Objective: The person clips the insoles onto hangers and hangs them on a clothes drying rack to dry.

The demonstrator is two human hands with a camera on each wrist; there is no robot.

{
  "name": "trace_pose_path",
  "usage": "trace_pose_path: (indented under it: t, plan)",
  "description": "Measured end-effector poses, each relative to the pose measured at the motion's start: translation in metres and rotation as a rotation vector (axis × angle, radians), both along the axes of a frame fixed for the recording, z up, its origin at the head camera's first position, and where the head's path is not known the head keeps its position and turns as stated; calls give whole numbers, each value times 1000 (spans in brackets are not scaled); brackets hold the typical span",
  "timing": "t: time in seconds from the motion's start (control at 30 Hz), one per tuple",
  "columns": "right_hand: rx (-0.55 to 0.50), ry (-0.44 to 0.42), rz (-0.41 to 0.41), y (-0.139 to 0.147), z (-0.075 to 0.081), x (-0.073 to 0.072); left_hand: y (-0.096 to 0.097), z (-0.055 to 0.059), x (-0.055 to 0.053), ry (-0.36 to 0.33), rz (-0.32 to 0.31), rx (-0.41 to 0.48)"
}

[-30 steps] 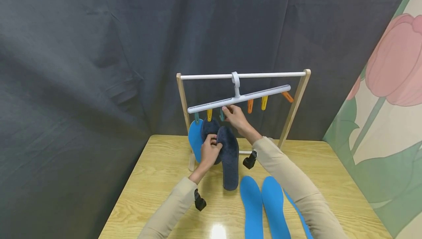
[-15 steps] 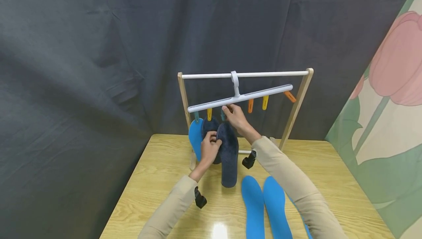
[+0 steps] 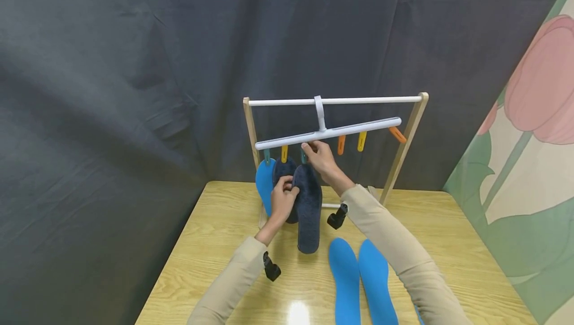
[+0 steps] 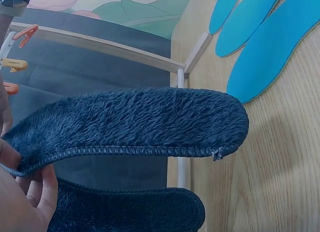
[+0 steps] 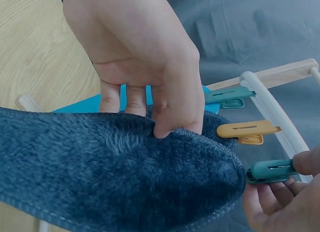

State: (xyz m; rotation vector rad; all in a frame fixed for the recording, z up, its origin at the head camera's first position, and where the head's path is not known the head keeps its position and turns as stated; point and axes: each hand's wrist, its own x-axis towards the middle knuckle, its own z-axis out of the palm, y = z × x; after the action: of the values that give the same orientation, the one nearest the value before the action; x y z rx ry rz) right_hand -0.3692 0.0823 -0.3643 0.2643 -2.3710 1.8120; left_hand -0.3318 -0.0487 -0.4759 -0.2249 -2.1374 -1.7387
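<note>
My left hand (image 3: 283, 199) pinches the side edge of a dark blue fuzzy insole (image 3: 307, 210), thumb in front and fingers behind. In the left wrist view this insole (image 4: 150, 123) stretches toward the table, its stitched rim showing. My right hand (image 3: 324, 163) squeezes a green clothespin (image 5: 272, 170) under the white clip hanger (image 3: 287, 140). The insole's upper tip is right at that clothespin's mouth. Beside it, a second dark insole (image 3: 281, 166) hangs from a yellow clothespin (image 3: 284, 153), and a blue insole (image 3: 264, 185) from another green clothespin (image 3: 267, 156).
The hanger hooks over the white rail of a wooden-sided rack (image 3: 408, 140). Orange (image 3: 341, 144) and yellow (image 3: 361, 141) clothespins hang on its right half. Blue insoles (image 3: 345, 280) lie on the wooden table (image 3: 215, 225) at front right, one partly under the right sleeve.
The held insole has risen slightly toward the green clothespin and shifted a little left. The hanger has tipped slightly closer to level. Both hands keep their grips.
</note>
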Motion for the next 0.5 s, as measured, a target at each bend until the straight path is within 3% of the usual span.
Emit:
trace_pose_path:
  t: [0.5]
  plan:
    - [20, -14, -16, -4, -1, 4, 7, -1, -2, -11, -19, 59]
